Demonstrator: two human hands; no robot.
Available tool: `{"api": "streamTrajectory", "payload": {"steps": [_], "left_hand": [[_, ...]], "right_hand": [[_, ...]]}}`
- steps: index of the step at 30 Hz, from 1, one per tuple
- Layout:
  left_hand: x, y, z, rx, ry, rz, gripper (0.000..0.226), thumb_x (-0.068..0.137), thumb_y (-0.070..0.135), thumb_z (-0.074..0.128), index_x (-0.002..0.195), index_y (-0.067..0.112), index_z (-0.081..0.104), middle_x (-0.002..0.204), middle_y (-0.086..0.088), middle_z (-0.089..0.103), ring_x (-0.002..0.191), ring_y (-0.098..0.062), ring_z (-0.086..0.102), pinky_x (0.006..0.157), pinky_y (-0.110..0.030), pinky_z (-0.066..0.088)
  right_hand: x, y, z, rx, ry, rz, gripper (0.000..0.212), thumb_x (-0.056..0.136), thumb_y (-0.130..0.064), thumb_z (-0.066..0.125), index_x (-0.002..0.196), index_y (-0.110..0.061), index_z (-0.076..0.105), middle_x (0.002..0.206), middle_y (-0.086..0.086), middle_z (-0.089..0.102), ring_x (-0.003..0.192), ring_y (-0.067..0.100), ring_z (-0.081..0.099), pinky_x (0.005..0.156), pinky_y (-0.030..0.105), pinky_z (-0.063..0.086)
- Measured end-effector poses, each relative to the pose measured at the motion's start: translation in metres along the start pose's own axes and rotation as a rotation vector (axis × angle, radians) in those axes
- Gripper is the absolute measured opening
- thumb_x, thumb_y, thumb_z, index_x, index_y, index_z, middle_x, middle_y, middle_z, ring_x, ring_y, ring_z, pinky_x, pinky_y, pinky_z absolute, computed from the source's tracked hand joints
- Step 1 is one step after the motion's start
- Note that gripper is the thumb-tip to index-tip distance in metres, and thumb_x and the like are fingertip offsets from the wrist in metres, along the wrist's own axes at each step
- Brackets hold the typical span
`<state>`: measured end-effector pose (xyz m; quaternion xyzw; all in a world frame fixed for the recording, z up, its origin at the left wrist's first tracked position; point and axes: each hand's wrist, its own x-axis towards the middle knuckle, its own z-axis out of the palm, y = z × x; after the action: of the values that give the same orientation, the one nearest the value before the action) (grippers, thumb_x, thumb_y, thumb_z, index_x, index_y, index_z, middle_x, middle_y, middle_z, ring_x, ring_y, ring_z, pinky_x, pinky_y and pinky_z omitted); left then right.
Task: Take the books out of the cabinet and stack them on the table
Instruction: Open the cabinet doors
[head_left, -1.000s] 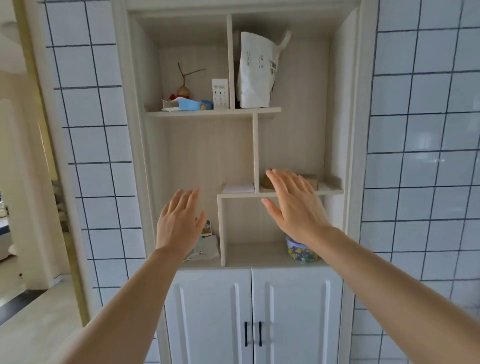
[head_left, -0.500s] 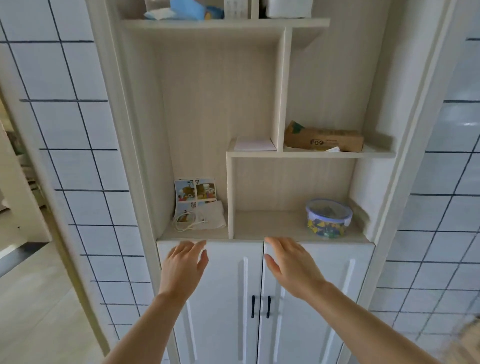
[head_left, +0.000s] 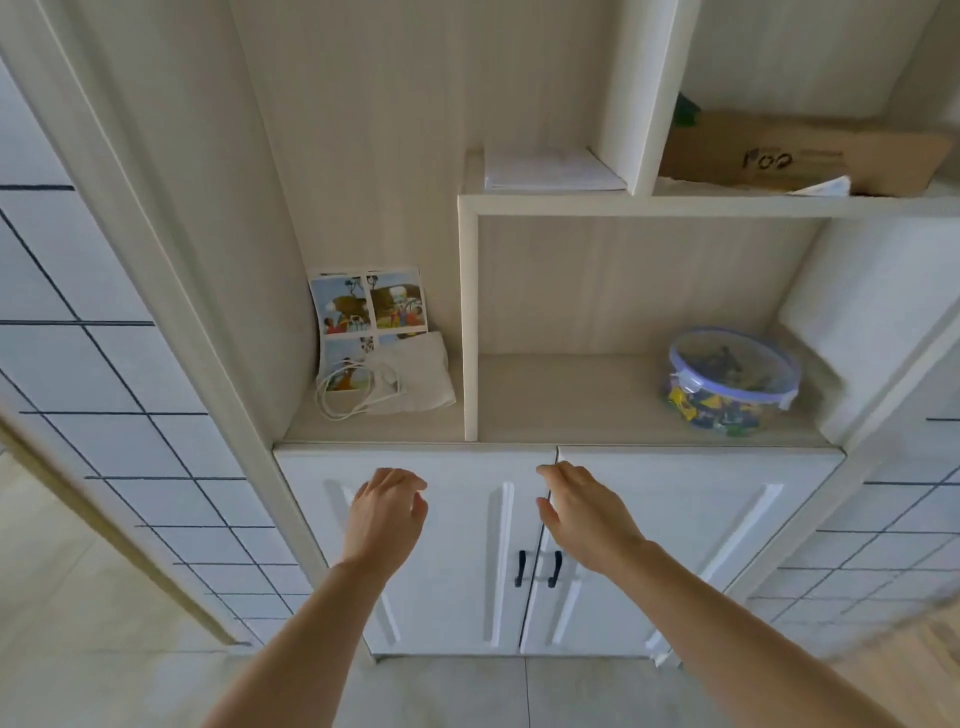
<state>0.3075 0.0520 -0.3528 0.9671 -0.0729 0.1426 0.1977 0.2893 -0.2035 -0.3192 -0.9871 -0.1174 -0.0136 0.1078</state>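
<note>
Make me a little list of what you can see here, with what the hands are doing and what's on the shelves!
left hand: raised before the left cabinet door, fingers loosely curled, holding nothing
right hand: raised near the gap between the doors, holding nothing
doors: both closed; two black handles in the middle
low left shelf: picture sheet leaning on the back wall, white cloth and white cable in front
low right shelf: round tub with a blue lid
upper shelf: white papers, brown cardboard box
books: none in view

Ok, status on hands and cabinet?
Left hand and right hand open, empty, before the cabinet doors. Doors shut, handles untouched. No books in view.
</note>
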Motion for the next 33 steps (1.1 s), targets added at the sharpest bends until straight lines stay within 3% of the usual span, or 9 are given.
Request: {"api": "streamTrajectory", "payload": {"steps": [3,6,10,14,20,24,28,30,33], "left_hand": [[0.018,0.006,0.017,0.008,-0.03,-0.008,0.036,0.09,0.013,0.057,0.126,0.014,0.062,0.13,-0.001,0.061,0.127,-0.02,0.051,0.104,-0.034,0.04],[0.03,0.006,0.033,0.08,-0.149,-0.053,0.064,0.095,0.023,0.053,0.151,0.017,0.025,0.159,0.0,0.025,0.149,-0.022,0.017,0.121,-0.038,0.017],[0.034,0.01,0.05,0.165,-0.295,-0.147,0.083,0.095,0.028,0.051,0.154,0.02,-0.007,0.163,0.005,-0.012,0.15,-0.021,-0.014,0.121,-0.049,-0.003],[0.036,0.013,0.064,0.229,-0.214,-0.187,0.084,0.091,0.02,0.053,0.155,0.018,-0.001,0.164,0.002,-0.004,0.15,-0.024,-0.01,0.12,-0.052,-0.003],[0.034,0.008,0.068,0.262,-0.194,-0.178,0.083,0.086,0.016,0.053,0.154,0.022,0.006,0.162,0.004,0.008,0.15,-0.024,-0.001,0.118,-0.058,0.001],[0.027,0.0,0.063,0.297,-0.214,-0.123,0.083,0.086,0.013,0.051,0.154,0.023,0.004,0.162,0.006,0.007,0.15,-0.023,0.0,0.118,-0.058,0.002],[0.014,-0.007,0.059,0.264,-0.216,-0.059,0.082,0.083,0.008,0.053,0.153,0.025,0.014,0.162,0.005,0.013,0.15,-0.023,0.005,0.118,-0.059,0.006],[0.003,-0.016,0.052,0.248,-0.211,-0.008,0.081,0.082,0.006,0.055,0.152,0.023,0.019,0.161,0.003,0.018,0.15,-0.024,0.009,0.118,-0.059,0.01],[-0.011,-0.025,0.042,0.225,-0.218,0.056,0.078,0.084,0.009,0.056,0.152,0.024,0.02,0.161,0.004,0.018,0.15,-0.023,0.008,0.118,-0.057,0.012]], "right_hand": [[0.027,0.01,0.012,-0.085,-0.034,-0.029,0.048,0.1,-0.028,0.037,0.144,-0.011,0.032,0.139,0.004,0.043,0.126,0.025,0.042,0.096,0.035,0.043],[0.052,0.019,0.026,-0.156,-0.061,-0.05,0.057,0.096,-0.021,0.044,0.148,-0.009,0.026,0.144,0.007,0.037,0.13,0.03,0.038,0.097,0.036,0.043],[0.069,0.03,0.044,-0.169,-0.008,-0.06,0.06,0.065,-0.001,0.069,0.124,-0.001,0.057,0.117,0.01,0.057,0.101,0.033,0.058,0.072,0.036,0.053],[0.071,0.029,0.053,-0.103,0.08,-0.053,0.062,0.049,0.007,0.069,0.11,-0.001,0.063,0.105,0.009,0.06,0.086,0.029,0.057,0.061,0.031,0.052],[0.08,0.033,0.052,-0.059,0.092,-0.142,0.041,0.056,0.012,0.065,0.096,0.006,0.065,0.1,0.013,0.062,0.098,0.034,0.058,0.084,0.037,0.054],[0.071,0.029,0.052,-0.026,0.055,-0.109,0.025,0.067,0.006,0.063,0.092,0.005,0.064,0.093,0.017,0.063,0.097,0.036,0.058,0.085,0.041,0.053],[0.044,0.01,0.051,-0.129,0.003,-0.065,0.026,0.059,0.003,0.069,0.084,0.003,0.063,0.082,0.016,0.06,0.076,0.032,0.057,0.069,0.037,0.054],[0.027,-0.006,0.046,-0.142,0.022,-0.063,0.02,0.058,0.001,0.068,0.076,-0.001,0.06,0.076,0.012,0.056,0.064,0.024,0.048,0.059,0.03,0.048],[0.007,-0.022,0.039,-0.121,0.026,-0.002,0.012,0.078,-0.012,0.061,0.086,-0.006,0.055,0.083,0.01,0.054,0.07,0.019,0.038,0.062,0.027,0.037]]}}
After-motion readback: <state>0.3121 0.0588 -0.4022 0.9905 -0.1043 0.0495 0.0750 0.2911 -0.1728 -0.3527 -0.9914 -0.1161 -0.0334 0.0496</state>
